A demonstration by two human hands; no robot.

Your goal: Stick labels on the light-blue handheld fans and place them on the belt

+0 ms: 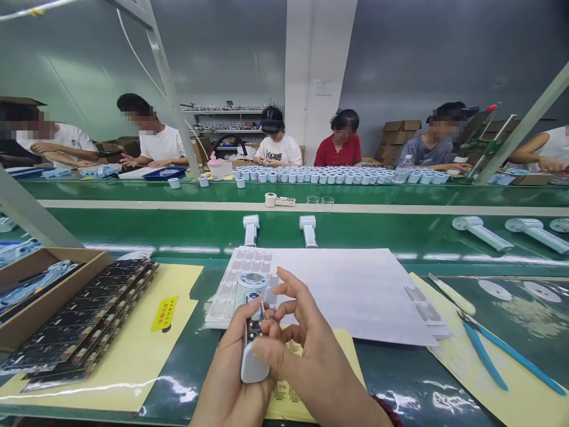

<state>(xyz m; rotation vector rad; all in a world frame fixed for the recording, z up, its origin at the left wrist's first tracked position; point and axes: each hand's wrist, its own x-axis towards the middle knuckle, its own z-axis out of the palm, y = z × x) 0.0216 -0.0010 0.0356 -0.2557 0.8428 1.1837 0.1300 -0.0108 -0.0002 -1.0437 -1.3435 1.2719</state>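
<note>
A light blue handheld fan [253, 290] is upright in front of me, tilted toward me, with a round head and a small dark round display. A dark circuit board [254, 330] with small light parts shows in its uncovered handle. My left hand [233, 362] is wrapped around the handle from the left and below, thumb along the upper part. From the right, my right hand [306, 350] closes its thumb and curled fingertips on the handle beside the board; its index finger is raised. Whether a small part sits between those fingertips is hidden.
White sheets with grey stickers [244, 267] lie behind my hands. Stacked circuit panels [89, 320] and a cardboard box [95, 259] are left. Cutters [489, 350] and a knife [453, 293] lie right. Several fans [308, 230] rest on the green belt [195, 228]. Several people sit opposite.
</note>
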